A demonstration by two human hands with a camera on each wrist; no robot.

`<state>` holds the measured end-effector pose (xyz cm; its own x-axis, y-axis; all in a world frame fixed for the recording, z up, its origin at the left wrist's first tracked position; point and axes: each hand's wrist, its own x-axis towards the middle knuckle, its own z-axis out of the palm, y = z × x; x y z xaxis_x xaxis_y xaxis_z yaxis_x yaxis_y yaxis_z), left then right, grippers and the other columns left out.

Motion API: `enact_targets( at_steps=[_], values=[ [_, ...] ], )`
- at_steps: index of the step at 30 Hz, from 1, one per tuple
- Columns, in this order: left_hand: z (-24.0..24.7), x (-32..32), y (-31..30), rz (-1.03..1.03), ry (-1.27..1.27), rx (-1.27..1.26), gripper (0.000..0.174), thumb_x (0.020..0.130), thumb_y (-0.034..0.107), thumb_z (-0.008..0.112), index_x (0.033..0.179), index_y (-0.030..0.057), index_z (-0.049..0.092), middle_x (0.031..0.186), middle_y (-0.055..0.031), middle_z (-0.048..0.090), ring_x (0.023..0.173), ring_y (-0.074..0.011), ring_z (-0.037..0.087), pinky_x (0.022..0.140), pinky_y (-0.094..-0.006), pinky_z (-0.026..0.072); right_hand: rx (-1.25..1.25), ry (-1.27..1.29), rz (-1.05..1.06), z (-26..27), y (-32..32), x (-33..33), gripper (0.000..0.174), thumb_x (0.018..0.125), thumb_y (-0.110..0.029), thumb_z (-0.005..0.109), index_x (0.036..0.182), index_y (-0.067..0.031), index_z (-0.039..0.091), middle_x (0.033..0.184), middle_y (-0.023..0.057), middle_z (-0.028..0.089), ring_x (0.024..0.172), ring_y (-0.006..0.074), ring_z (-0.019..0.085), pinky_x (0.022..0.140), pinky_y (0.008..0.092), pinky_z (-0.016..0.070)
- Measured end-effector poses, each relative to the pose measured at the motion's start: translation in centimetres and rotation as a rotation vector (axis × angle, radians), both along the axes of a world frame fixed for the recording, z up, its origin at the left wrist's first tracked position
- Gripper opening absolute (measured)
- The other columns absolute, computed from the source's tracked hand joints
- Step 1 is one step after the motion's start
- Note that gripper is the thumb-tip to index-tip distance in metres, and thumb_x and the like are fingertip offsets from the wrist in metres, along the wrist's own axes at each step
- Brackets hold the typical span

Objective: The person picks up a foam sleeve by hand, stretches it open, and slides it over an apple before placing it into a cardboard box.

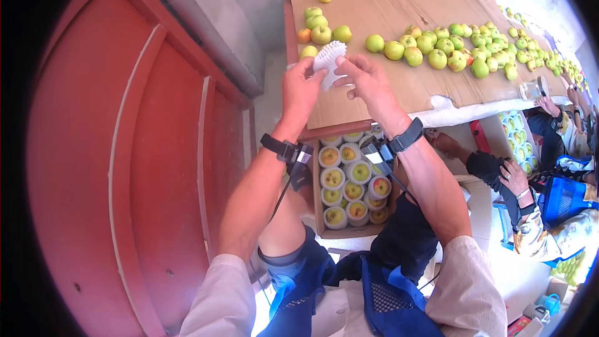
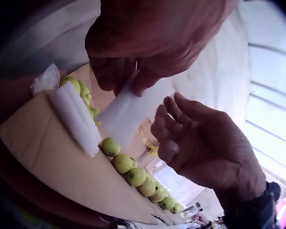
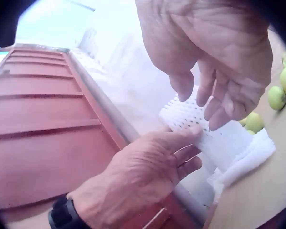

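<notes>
A white foam net sleeve (image 1: 329, 62) (image 2: 128, 112) (image 3: 218, 138) is held up over the near left corner of the cardboard-covered table. My left hand (image 1: 301, 90) (image 2: 157, 40) (image 3: 138, 169) pinches it between thumb and fingers, from the left in the head view. At its other side is my right hand (image 1: 369, 87) (image 2: 205, 145) (image 3: 209, 57), its fingers loosely bent beside the sleeve; whether a fingertip touches it is hard to tell. More white foam (image 2: 75, 117) (image 3: 248, 160) lies on the table just past the sleeve.
Green and yellow apples (image 1: 437, 58) spread across the cardboard (image 1: 349, 100). Below the table edge stands a box of foam-wrapped apples (image 1: 357, 173). A red door (image 1: 156, 150) is on the left. On the right, another person's hand (image 1: 514, 179) shows near a second box of apples (image 1: 516, 140).
</notes>
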<state>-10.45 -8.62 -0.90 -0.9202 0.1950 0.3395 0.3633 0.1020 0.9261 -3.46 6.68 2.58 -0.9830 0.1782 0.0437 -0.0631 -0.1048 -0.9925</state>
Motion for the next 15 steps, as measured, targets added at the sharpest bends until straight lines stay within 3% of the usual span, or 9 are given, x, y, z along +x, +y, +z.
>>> enact_targets(
  at_steps=[5, 7, 11, 15],
  values=[
    [1.1, 1.3, 0.2, 0.064, 0.173, -0.148, 0.021, 0.086, 0.002, 0.07, 0.106, 0.0019, 0.071, 0.09, -0.0117, 0.072, 0.082, -0.0208, 0.07, 0.073, -0.0352, 0.0519, -0.21, -0.132, 0.106, 0.4, 0.7, 0.4, 0.046, 0.099, -0.047, 0.061, 0.125, -0.0079, 0.059, 0.117, 0.0066, 0.066, 0.098, 0.0152, 0.067, 0.072, 0.0285, 0.0471],
    [1.7, 1.8, 0.3, 0.072, 0.299, -0.208, 0.022, 0.084, -0.001, 0.068, 0.105, 0.0036, 0.071, 0.094, -0.013, 0.07, 0.085, -0.0292, 0.07, 0.075, -0.0365, 0.0529, -0.214, -0.153, 0.142, 0.3, 1.0, 0.2, 0.042, 0.101, -0.043, 0.058, 0.124, -0.0083, 0.06, 0.119, 0.0068, 0.066, 0.106, 0.0167, 0.066, 0.073, 0.0292, 0.0478],
    [1.7, 1.8, 0.3, 0.065, 0.378, -0.232, 0.024, 0.082, -0.003, 0.067, 0.105, 0.0049, 0.071, 0.098, -0.0134, 0.07, 0.09, -0.0338, 0.068, 0.078, -0.0389, 0.0538, -0.245, -0.11, 0.148, -0.7, 1.4, -0.2, 0.035, 0.102, -0.035, 0.056, 0.123, -0.0079, 0.06, 0.118, 0.0072, 0.066, 0.106, 0.0183, 0.067, 0.074, 0.0301, 0.0486],
    [1.8, 2.1, 0.3, 0.061, 0.526, -0.275, 0.028, 0.08, -0.005, 0.064, 0.105, 0.0054, 0.071, 0.101, -0.0132, 0.071, 0.093, -0.0352, 0.068, 0.08, -0.0412, 0.0539, -0.285, -0.104, 0.099, -0.8, 1.3, 0.0, 0.032, 0.098, -0.024, 0.055, 0.123, -0.0044, 0.06, 0.112, 0.0089, 0.07, 0.095, 0.0188, 0.068, 0.068, 0.0314, 0.0481]
  ],
)
